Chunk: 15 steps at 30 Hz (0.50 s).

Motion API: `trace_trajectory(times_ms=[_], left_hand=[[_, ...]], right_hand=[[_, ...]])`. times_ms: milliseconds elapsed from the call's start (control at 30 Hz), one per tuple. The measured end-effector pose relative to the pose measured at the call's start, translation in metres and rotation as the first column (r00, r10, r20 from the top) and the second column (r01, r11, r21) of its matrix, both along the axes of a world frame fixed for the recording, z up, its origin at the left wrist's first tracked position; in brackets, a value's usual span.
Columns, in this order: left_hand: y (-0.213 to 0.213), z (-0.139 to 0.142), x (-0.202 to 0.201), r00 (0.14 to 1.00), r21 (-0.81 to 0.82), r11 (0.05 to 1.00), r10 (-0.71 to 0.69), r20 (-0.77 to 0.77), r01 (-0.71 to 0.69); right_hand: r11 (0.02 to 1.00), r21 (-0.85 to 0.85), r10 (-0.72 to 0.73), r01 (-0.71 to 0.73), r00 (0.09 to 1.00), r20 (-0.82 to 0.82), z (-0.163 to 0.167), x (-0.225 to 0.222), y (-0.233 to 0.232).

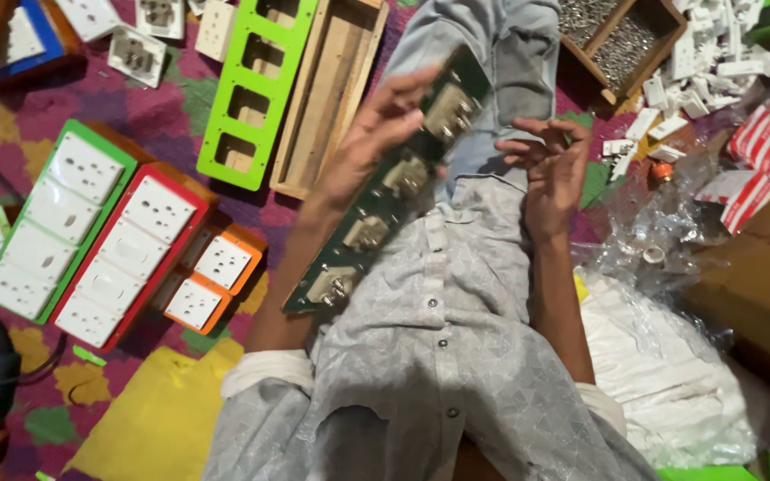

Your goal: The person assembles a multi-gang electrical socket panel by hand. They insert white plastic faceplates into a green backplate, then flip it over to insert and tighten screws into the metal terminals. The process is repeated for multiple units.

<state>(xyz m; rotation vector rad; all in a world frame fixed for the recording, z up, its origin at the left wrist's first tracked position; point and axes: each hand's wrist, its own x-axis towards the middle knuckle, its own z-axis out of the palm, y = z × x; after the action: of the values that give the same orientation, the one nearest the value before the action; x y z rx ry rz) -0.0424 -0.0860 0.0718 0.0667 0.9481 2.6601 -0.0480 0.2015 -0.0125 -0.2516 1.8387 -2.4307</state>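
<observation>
We have a single view, worn on the head and aimed steeply down past our grey patterned shirt (456, 356) at our lap, close to both hands, with the multicoloured patterned floor mat (162, 134) spread around.

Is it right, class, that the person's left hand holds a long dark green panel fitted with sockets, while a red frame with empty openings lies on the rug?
Not quite: the head view shows that the empty frame is bright green, not red. The left hand does hold the dark green panel.
</observation>
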Motion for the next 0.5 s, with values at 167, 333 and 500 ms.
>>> trace_trajectory(times_ms=[167, 333, 500], left_hand=[[-0.047, 0.042, -0.001, 0.789, -0.656, 0.454, 0.216, -0.575, -0.603], [-0.054, 0.017, -0.034, 0.860, -0.824, -0.302, 0.027, -0.510, -0.479], [-0.039, -0.074, -0.072, 0.798, -0.656, -0.475, -0.202, -0.568, -0.587]], right_hand=[[0.999, 0.028, 0.018, -0.017, 0.999, -0.033, 0.001, -0.002, -0.003], [1.000, 0.002, 0.004, -0.004, 1.000, -0.027, -0.003, -0.003, 0.000], [1.000, 0.015, -0.008, 0.008, 0.999, -0.037, -0.006, -0.005, 0.000]])
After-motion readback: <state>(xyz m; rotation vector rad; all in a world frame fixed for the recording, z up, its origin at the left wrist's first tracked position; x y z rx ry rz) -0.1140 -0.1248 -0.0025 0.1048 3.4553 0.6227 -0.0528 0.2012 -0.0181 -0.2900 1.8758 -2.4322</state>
